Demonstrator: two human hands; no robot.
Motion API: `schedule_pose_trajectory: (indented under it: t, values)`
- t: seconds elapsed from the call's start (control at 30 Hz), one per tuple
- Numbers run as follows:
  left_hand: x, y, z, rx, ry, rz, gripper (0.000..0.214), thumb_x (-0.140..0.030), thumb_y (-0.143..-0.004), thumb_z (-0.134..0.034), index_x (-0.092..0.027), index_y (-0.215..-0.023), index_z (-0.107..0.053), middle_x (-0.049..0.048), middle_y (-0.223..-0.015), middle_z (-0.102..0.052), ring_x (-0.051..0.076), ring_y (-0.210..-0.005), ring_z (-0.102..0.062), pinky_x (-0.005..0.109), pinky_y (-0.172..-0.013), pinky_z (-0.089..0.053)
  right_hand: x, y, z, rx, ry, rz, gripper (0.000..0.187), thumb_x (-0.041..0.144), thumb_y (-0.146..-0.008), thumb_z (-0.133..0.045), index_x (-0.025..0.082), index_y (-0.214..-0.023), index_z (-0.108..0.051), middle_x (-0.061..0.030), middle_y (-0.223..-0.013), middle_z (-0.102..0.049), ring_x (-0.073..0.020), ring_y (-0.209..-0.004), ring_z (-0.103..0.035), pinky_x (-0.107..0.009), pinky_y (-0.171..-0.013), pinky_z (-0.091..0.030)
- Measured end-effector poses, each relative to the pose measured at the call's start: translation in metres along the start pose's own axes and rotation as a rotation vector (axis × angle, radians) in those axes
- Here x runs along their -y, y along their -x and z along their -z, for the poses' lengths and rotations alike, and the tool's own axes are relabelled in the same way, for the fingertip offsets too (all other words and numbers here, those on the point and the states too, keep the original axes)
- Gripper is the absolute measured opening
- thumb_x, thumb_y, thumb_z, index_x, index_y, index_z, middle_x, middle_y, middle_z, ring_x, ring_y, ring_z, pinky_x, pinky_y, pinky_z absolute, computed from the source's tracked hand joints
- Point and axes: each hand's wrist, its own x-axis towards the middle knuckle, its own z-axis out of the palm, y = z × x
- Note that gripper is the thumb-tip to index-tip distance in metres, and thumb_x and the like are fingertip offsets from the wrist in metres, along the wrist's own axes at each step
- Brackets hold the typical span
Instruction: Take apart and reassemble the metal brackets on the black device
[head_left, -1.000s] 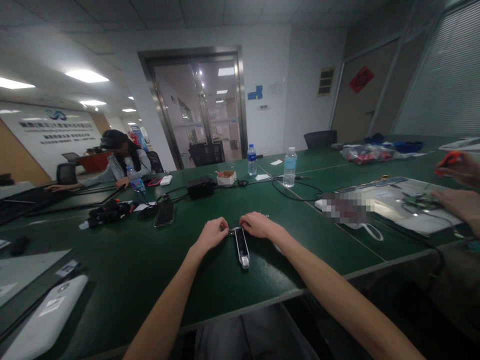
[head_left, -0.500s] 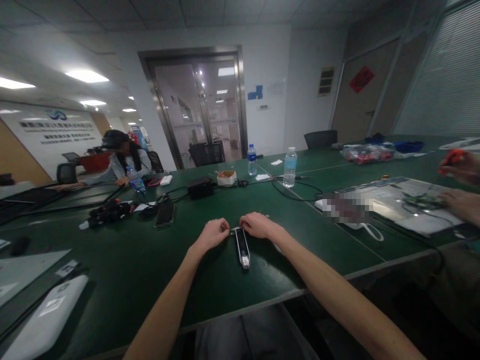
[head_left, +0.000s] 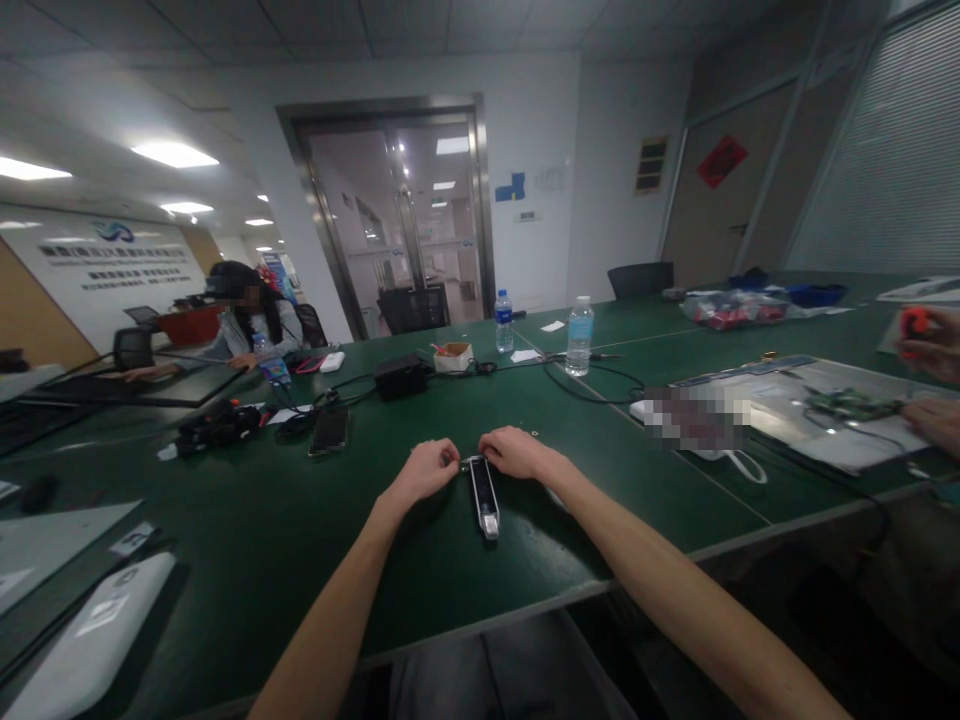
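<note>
Pinching the slim device [head_left: 484, 495] at its far end, left hand [head_left: 426, 468] and right hand [head_left: 514, 451].

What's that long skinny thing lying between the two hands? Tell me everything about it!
The long gadget is a slim bar, black on top with a silvery rim and a light, shiny tip at the near end. It looks like plastic and metal. It lies flat on the green table, pointing away from the person. The left hand and right hand, both curled, meet at its far end; they seem to touch it there, though a grip is unclear.
</note>
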Motion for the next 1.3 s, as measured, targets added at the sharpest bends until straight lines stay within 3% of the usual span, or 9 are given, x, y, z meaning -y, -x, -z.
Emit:
schedule_pose_trajectory:
  t: [0.7,1.3]
  values:
    - [0.001,0.0,-0.004,0.058,-0.127,-0.003,0.011,-0.024,-0.084,-0.051,-0.019,-0.089,-0.059,0.0038,-0.088,-0.064,0.018,-0.079,-0.06,0.027,-0.067,-0.044,0.003,-0.001,-0.002,0.028,-0.04,-0.003,0.028,0.018,-0.092,-0.04,0.02,-0.101,-0.067,-0.0061,-0.099,-0.07,-0.0167,-0.088,-0.063,-0.024,-0.073,-0.04]
    - [-0.003,0.003,-0.012,0.106,-0.27,-0.082,0.017,-0.029,-0.087,-0.045,-0.019,-0.094,-0.057,0.0085,-0.099,-0.059,0.022,-0.089,-0.058,0.03,-0.073,-0.043,0.001,-0.002,-0.008,0.079,-0.01,-0.034,0.032,0.017,-0.092,-0.038,0.019,-0.106,-0.067,-0.0077,-0.104,-0.068,-0.0179,-0.096,-0.062,-0.025,-0.083,-0.041]
